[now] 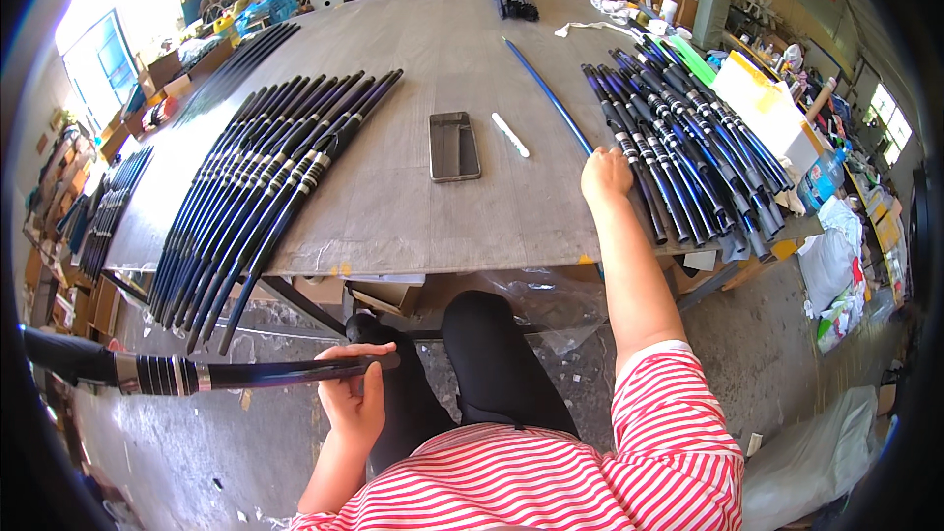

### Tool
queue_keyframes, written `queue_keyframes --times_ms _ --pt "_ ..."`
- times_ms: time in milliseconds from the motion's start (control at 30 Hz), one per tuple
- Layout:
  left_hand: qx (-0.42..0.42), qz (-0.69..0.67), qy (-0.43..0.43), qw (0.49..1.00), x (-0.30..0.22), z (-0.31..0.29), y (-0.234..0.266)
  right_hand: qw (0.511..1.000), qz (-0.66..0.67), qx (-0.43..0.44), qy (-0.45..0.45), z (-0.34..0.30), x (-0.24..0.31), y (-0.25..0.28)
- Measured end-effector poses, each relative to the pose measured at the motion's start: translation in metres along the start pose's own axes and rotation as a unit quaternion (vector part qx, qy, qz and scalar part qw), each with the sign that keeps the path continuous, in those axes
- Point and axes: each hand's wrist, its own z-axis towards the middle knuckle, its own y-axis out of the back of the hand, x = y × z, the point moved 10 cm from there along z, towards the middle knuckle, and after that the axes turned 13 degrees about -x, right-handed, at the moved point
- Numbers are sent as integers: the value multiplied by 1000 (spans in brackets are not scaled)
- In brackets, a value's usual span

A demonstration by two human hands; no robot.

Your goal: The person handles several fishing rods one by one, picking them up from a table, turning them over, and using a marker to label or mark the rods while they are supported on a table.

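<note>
My left hand (354, 403) is closed round the end of a thick dark fishing rod handle (261, 375) with silver rings, held level in front of the table and running off to the left. My right hand (607, 175) reaches forward over the table, its fingers closed on the near end of a thin blue rod section (551, 93). That section lies slanted away from me, its pale tip far off. Just right of this hand lies a row of dark and blue rods (678, 143) with silver bands.
Another row of dark rods (280, 162) overhangs the table's (393, 226) near left edge. A smartphone (454, 147) and a white marker pen (510, 135) lie mid-table. A dark bundle (516, 2) sits at the far edge. White bags (831, 261) stand at the right.
</note>
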Motion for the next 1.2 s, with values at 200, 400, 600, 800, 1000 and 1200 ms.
queue_keyframes --times_ms 200,400,600,800,1000,1200 --pt "-2 19 17 1000 3 -3 2 992 129 -6 -6 -7 1 8" --pt "-54 24 59 996 5 6 24 836 530 -39 -135 -20 -26 11" --pt "-161 103 7 981 -16 36 129 502 837 158 -150 -132 36 92" --pt "-272 75 5 959 -57 95 226 481 793 353 -125 -247 14 24" --pt "-380 82 61 919 -59 109 327 579 711 398 2 -303 -2 10" --pt "-401 28 79 912 -48 96 336 563 683 464 27 -308 -2 11"
